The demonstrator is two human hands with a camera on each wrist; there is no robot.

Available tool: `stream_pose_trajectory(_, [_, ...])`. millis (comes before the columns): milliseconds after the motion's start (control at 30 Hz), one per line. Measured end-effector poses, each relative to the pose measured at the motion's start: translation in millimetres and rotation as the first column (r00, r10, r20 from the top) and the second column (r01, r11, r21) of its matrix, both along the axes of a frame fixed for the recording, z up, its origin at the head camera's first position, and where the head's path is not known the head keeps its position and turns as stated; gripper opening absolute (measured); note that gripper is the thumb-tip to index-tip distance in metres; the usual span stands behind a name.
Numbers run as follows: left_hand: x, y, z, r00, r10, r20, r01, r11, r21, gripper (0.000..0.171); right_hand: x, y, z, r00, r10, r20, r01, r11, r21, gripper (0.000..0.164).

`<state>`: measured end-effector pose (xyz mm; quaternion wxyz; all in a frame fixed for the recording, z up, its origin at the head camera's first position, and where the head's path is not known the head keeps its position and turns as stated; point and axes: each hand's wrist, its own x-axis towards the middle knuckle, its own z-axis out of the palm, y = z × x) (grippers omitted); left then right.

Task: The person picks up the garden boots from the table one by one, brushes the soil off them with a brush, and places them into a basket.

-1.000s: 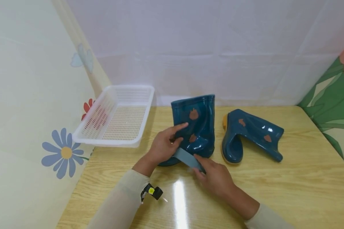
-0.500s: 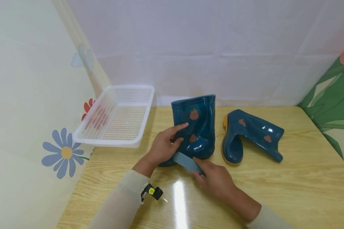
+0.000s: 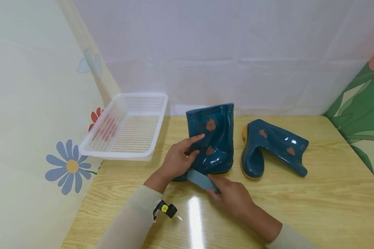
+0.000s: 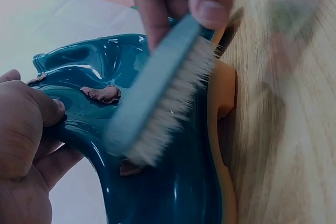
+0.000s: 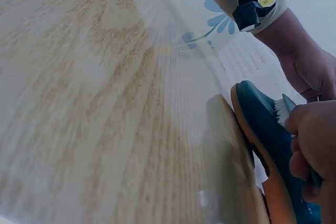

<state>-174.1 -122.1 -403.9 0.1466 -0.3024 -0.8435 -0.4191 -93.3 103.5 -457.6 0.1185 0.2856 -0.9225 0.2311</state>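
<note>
A teal rain boot [image 3: 219, 138] with brown patches stands on the table in the head view, its toe toward the left. My left hand [image 3: 178, 159] grips the boot at the front of its shaft, thumb on the near side and fingers beyond. My right hand [image 3: 233, 195] pinches a scrub brush [image 3: 202, 180] by its blue-grey back. In the left wrist view the white bristles [image 4: 176, 103] face the boot's lower side, close to a brown patch [image 4: 130, 167]. The right wrist view has the bristles at the upper of the boot's foot, above an orange sole [image 5: 278, 198].
A second teal boot [image 3: 274, 145] lies on its side to the right, its yellow-orange heel facing left. The white plastic basket [image 3: 152, 138] sits at the back left of the wooden table [image 3: 314, 204]. A white sheet hangs behind.
The brush in my right hand has shifted slightly down and left along the boot's foot. My left hand and both boots have stayed nearly still.
</note>
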Motion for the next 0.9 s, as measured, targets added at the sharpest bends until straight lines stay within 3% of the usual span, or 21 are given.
stream_pose_trajectory(167, [-0.3,-1.5,-1.5,1.0,0.003,-0.024,-0.003,1.0,-0.005,0.057,-2.2,-1.0,5.6,1.0,-0.02,-0.022,0.019,0.999,-0.049,0.051])
stream_pose_trajectory(400, [0.1,-1.2,-1.0,0.999,-0.008,-0.032,0.008,1.0,0.01,0.059,-4.3,-5.8,5.7,1.0,-0.006,0.028,0.005,0.999,0.039,0.044])
stream_pose_trajectory(533, [-0.3,-0.6,-1.2,0.999,-0.017,-0.034,0.018,1.0,0.016,0.058,-1.6,-1.3,6.3,0.998,-0.019,0.052,0.018,0.999,0.029,0.044])
stream_pose_trajectory(900, [-0.5,-0.4,-2.0,1.0,-0.006,-0.026,0.006,1.0,-0.002,0.058,-3.5,-4.2,7.6,1.0,-0.026,0.01,0.026,1.0,-0.004,0.047])
